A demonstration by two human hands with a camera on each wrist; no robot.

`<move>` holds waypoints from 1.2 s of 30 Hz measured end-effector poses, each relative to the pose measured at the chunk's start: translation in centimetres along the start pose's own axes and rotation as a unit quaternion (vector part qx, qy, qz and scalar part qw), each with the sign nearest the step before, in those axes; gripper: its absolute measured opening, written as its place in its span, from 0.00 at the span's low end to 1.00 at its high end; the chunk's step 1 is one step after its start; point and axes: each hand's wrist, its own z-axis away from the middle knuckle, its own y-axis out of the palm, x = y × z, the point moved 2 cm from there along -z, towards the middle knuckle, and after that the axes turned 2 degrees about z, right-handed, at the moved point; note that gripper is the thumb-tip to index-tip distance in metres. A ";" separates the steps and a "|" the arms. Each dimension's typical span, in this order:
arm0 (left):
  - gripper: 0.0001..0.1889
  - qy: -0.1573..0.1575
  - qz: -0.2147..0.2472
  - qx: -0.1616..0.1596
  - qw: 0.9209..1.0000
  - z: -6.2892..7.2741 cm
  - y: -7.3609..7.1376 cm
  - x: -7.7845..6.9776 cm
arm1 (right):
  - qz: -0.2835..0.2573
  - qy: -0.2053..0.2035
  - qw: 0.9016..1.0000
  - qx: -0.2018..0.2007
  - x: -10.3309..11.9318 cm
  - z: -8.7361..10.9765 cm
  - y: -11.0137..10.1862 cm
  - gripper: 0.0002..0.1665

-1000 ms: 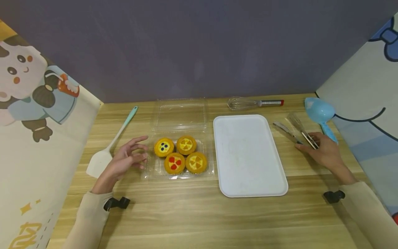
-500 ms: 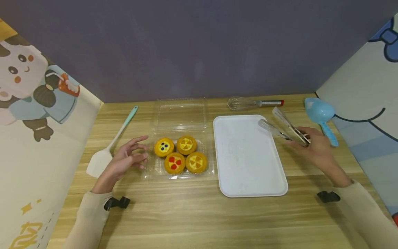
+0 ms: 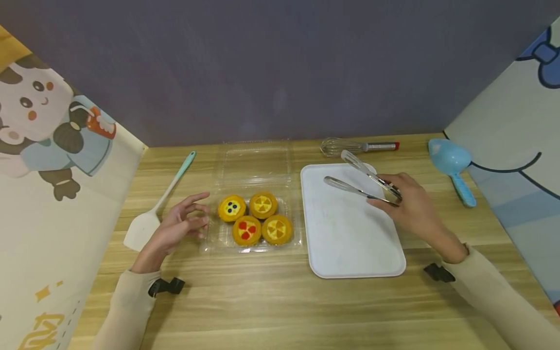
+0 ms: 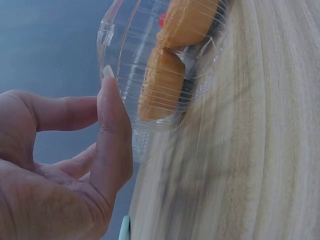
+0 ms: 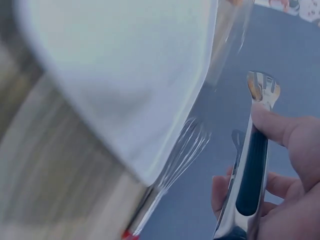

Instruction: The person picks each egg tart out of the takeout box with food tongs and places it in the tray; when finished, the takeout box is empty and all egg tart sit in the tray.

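My right hand holds metal tongs between thumb and fingers. The tongs' two arms are spread apart over the upper part of a white tray, pointing left. In the right wrist view the tongs show a dark inlay on the handle. On the left, my left hand has loosely bent fingers beside a clear plastic container, whose lid is folded back. I cannot tell whether the thumb touches its rim. Inside sit several tarts with blue, red and orange-yellow toppings.
A white spatula with a green handle lies left of my left hand. Behind the tray is a whisk. At the right wall lies a blue scoop. A dark panel closes the back of the wooden table.
My right hand has lifted the tongs from the table at the right and carried them left, over the tray. The left hand stays in place by the container.
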 end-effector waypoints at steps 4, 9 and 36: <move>0.36 -0.003 0.000 -0.002 1.000 0.1 0.1 -0.1 | -0.007 -0.027 1.000 0.002 1.9 -0.7 0.8 0.37; 0.36 -0.005 0.000 -0.007 1.000 0.0 0.2 0.0 | -0.013 -0.074 0.997 0.006 4.0 -1.3 1.8 0.36; 0.36 -0.001 -0.008 -0.015 1.000 0.0 0.2 -0.1 | 0.065 -0.197 0.967 0.150 13.1 -4.8 5.7 0.32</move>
